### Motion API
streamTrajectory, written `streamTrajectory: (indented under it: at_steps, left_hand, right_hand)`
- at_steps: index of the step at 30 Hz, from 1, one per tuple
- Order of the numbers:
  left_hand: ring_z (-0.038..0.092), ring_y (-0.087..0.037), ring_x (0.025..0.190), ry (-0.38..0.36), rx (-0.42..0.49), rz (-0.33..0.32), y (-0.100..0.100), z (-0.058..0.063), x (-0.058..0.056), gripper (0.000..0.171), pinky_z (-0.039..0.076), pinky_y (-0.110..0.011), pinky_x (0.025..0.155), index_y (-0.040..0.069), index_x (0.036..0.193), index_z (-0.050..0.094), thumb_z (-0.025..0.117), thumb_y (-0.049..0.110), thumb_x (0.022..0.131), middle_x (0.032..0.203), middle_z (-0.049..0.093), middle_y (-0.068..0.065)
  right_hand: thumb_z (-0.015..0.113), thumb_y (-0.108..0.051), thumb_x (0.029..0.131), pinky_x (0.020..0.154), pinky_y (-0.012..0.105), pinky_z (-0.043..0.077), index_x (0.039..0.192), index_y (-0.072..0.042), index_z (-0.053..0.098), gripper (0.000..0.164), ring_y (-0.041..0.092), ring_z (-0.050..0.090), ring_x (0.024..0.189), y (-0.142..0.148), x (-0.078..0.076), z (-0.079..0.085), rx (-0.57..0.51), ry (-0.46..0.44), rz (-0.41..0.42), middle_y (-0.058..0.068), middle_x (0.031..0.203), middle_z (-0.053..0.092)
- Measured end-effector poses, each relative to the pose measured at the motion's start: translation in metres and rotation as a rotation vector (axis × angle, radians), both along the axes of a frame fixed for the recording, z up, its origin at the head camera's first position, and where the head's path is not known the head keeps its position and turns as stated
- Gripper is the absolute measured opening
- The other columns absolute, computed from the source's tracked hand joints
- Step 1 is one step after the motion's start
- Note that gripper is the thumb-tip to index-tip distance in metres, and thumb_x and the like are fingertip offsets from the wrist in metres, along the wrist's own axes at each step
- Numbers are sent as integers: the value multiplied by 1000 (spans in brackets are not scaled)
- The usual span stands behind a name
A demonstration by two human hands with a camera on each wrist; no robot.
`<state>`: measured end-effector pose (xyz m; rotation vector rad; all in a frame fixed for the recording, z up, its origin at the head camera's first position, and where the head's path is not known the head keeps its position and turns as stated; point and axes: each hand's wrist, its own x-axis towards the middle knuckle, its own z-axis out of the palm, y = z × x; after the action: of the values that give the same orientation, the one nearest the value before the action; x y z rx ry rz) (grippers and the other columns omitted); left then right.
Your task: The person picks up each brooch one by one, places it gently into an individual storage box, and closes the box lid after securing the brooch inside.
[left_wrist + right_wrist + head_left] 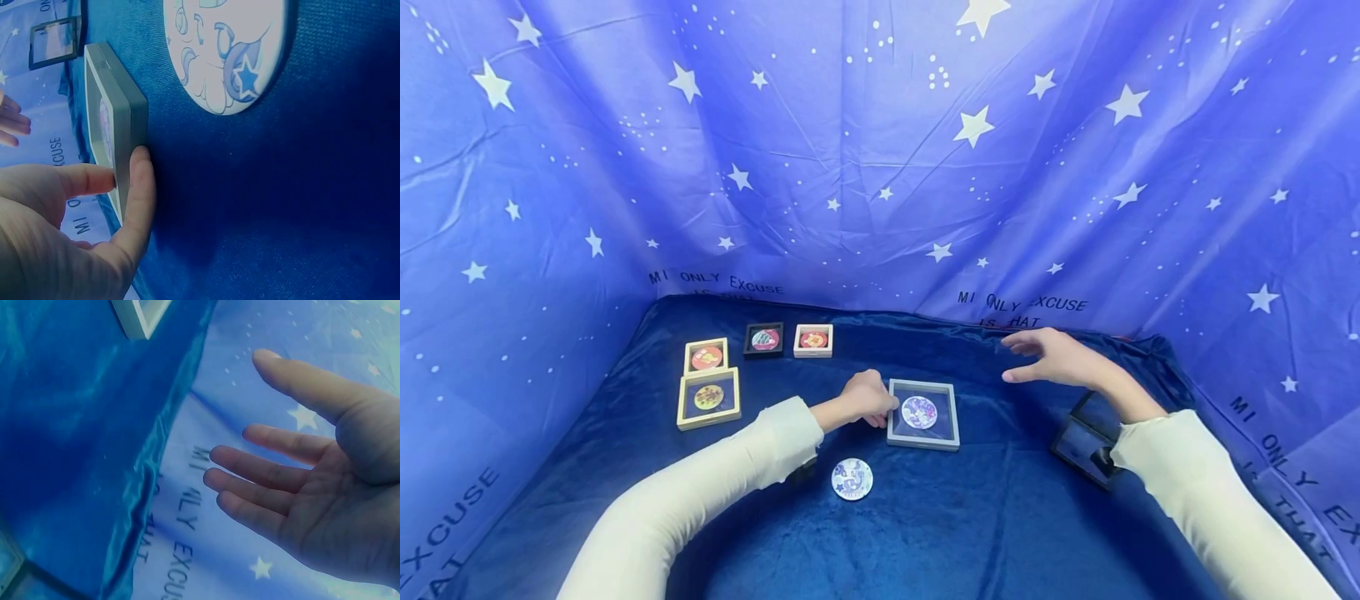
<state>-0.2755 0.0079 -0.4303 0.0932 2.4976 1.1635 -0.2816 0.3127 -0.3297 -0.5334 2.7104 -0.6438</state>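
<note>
My left hand (867, 397) pinches the left edge of a grey square display frame (956, 417) between thumb and finger. Inside its clear window sits a round purple-and-white badge (919, 412). The left wrist view shows the fingertips on the frame's thick side (128, 119). Nearer to me, a loose round badge (852, 479) with a pale blue cartoon figure and stars lies face up on the cloth. To the right of the frame, my right hand (1048, 357) hangs in the air, its fingers extended and thumb apart, with nothing in it.
A black-rimmed frame (1078, 457) lies at the right, partly under the right forearm. At the back left are two yellowish frames (681, 408), a black frame (748, 342) and a pale frame (814, 353), each with a round badge. A starry curtain (880, 150) surrounds the blue velvet cloth (940, 533).
</note>
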Motion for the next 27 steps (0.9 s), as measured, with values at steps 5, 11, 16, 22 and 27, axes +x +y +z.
streamTrajectory:
  at_steps: [5,11,16,22,27]
  left_hand:
    - [74,-21,59,5,3,-13,-1,-3,2,18,59,-27,54,-1,74,69,70,6,90,64,71,-11]
    - [74,-22,58,-1,-7,-31,0,-4,4,20,59,-28,53,0,71,66,74,6,89,64,71,-12]
    - [72,-20,55,26,-16,-26,1,-5,5,27,59,-27,51,3,64,62,74,4,88,60,69,-9]
    - [70,-17,51,49,-33,-18,1,-6,3,34,58,-27,51,5,58,60,75,5,88,55,68,-6]
    - [68,-15,49,64,-36,-7,-1,-6,2,35,58,-26,50,5,56,60,76,6,88,55,68,-7]
  right_hand:
    - [72,-33,95,98,59,52,145,5,49,67,51,52,131,19,2,9,-9,23,-22,33,142,55]
    - [70,-27,98,96,57,53,144,9,48,63,52,53,129,46,1,15,7,35,-41,35,141,54]
    - [69,-24,98,97,58,53,140,12,51,58,52,56,125,65,3,18,35,31,-62,35,135,59]
    - [68,-20,98,94,57,54,135,17,53,54,50,63,117,84,3,17,74,-22,-85,35,129,63]
    - [67,-16,98,90,56,56,131,19,54,50,46,67,109,96,4,15,100,-57,-97,36,126,64]
